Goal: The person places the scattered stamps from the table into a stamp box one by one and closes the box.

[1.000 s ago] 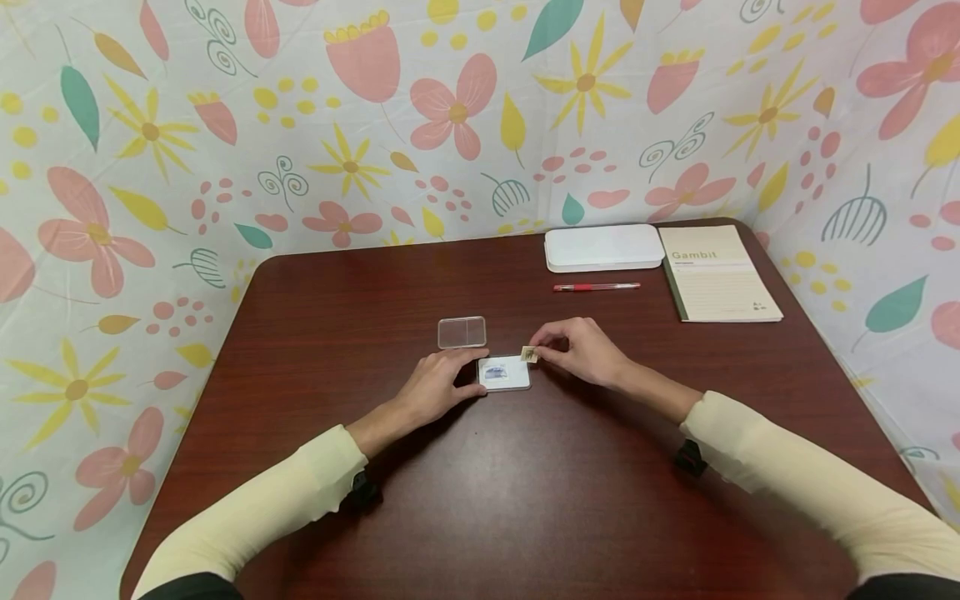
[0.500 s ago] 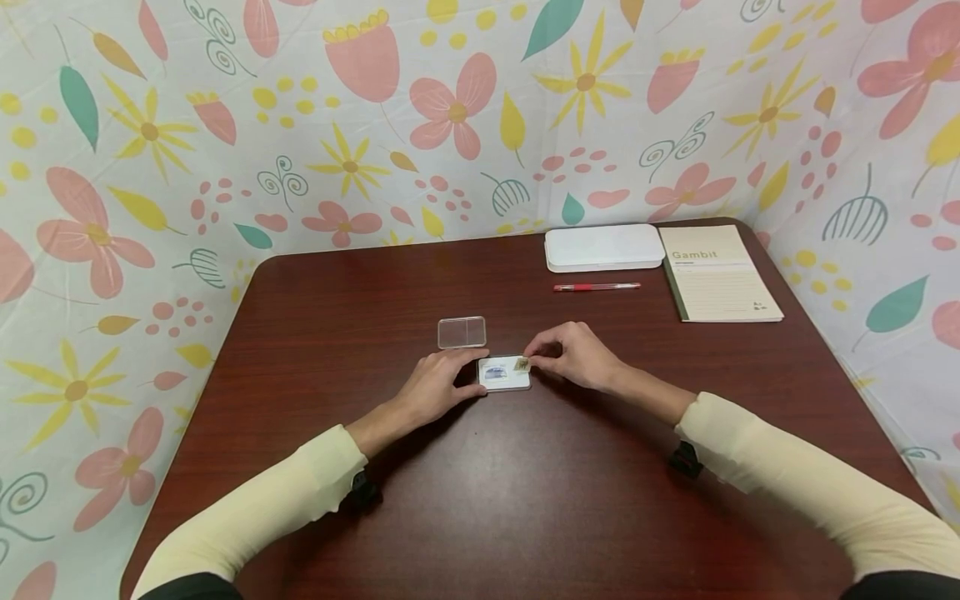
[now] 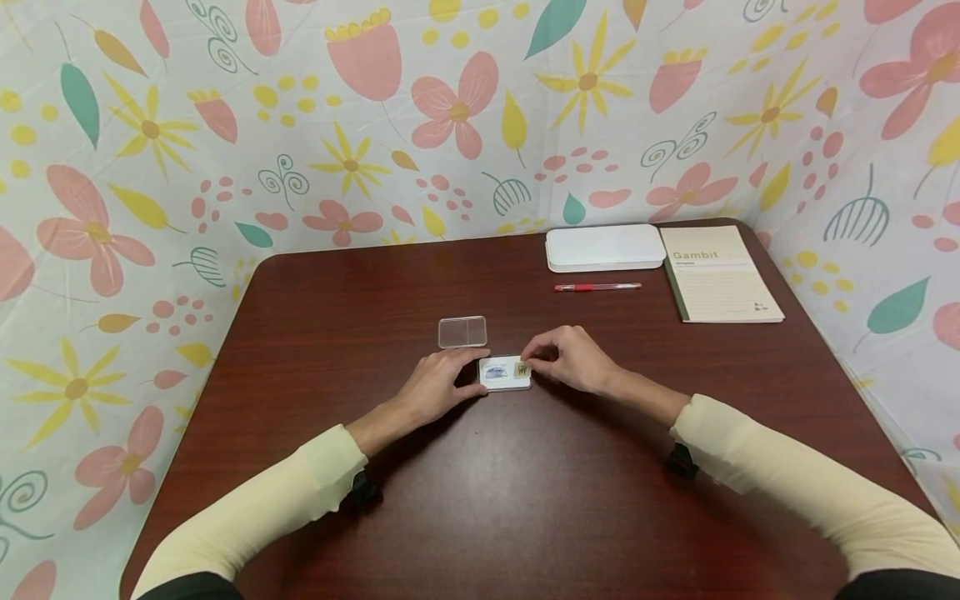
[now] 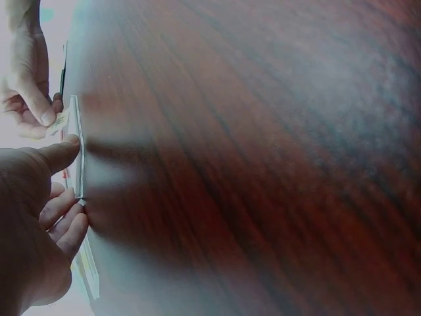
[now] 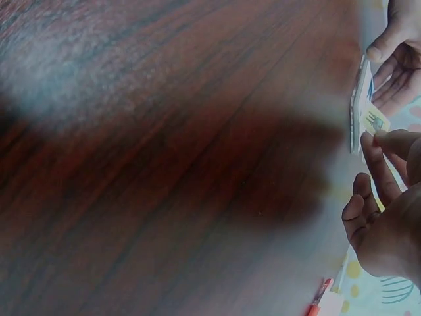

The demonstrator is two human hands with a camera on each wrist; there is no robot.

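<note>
A small clear case (image 3: 507,387) with a white inside lies flat on the table. My left hand (image 3: 431,385) holds its left end, thumb on the near edge and fingers on the far edge. A bluish stamp (image 3: 495,372) shows in the case's left part. My right hand (image 3: 577,360) pinches a small yellowish stamp (image 3: 521,371) with a dark print between thumb and forefinger, over the case's right part. In the right wrist view this yellowish stamp (image 5: 375,122) stands tilted at the case's face (image 5: 358,99). The stamp's corner under my fingertips is hidden.
Just behind the case lies a clear lid (image 3: 453,332) with a dividing line. Farther back are a red pen (image 3: 596,287), a white box (image 3: 606,247) and a cream notebook (image 3: 720,275). A flowered cloth (image 3: 420,200) hangs behind the dark wooden table (image 3: 480,500).
My right hand has moved slightly left and towards me, bringing the yellowish stamp from the case's far right corner in over its right part. The left hand keeps its place.
</note>
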